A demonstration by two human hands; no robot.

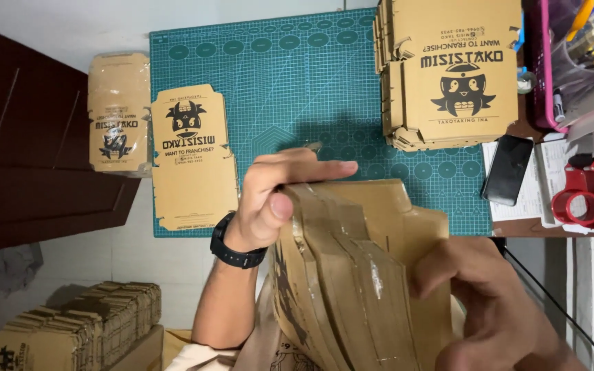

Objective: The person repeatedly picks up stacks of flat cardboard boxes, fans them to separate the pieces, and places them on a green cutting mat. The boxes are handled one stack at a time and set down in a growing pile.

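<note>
- The right hand [496, 309] is blurred and runs off the bottom edge, fingertips tucked out of sight behind the bundle of flat cardboard boxes [352, 275].
- The bundle's lower end is cut off too.
- The left hand [276, 199] hides its palm against the stack.
- Top right, the pink tray [541, 69] holds what may be scissors, too cropped to tell.

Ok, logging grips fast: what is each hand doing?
Left hand: closed on the box stack.
Right hand: closed on the same stack.
</note>
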